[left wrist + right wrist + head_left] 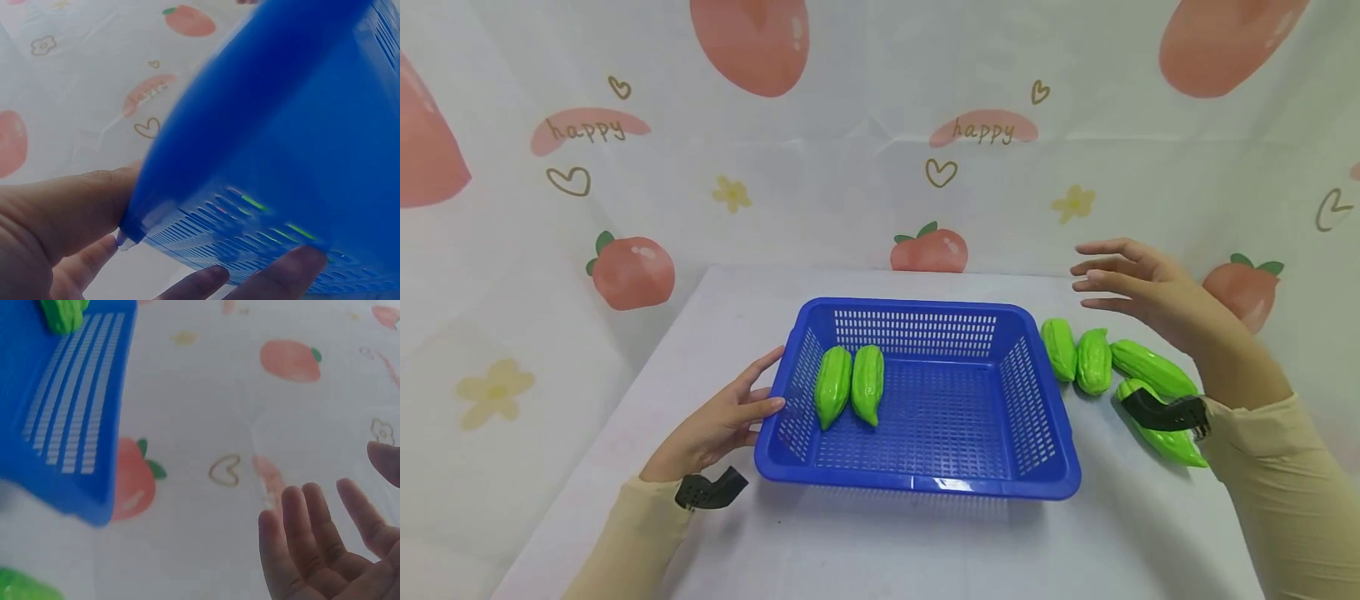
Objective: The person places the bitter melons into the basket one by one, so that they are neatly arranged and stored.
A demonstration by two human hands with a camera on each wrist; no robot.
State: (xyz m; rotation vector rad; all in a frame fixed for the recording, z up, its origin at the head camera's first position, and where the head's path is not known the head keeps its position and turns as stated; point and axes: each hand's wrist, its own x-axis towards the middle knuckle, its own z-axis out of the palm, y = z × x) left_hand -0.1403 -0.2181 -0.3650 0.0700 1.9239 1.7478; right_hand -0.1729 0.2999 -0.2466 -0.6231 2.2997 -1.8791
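A blue plastic basket (917,492) with slotted walls stands on the white table. Inside it, near the left wall, two bright green ridged gourds (832,387) lie side by side. My left hand (718,425) touches the outside of the basket's left wall, fingers spread and fairly straight. The left wrist view shows those fingertips (303,253) against the slotted wall. My right hand (1138,279) is raised in the air beyond the basket's right side, fingers extended, holding nothing. Several more green gourds (1093,362) lie on the table below it.
A white cloth (850,208) printed with peaches, hearts and flowers hangs behind the table (880,550). The gourds on the right lie close to the basket's right wall. My right forearm (1277,483) extends over the table's right side.
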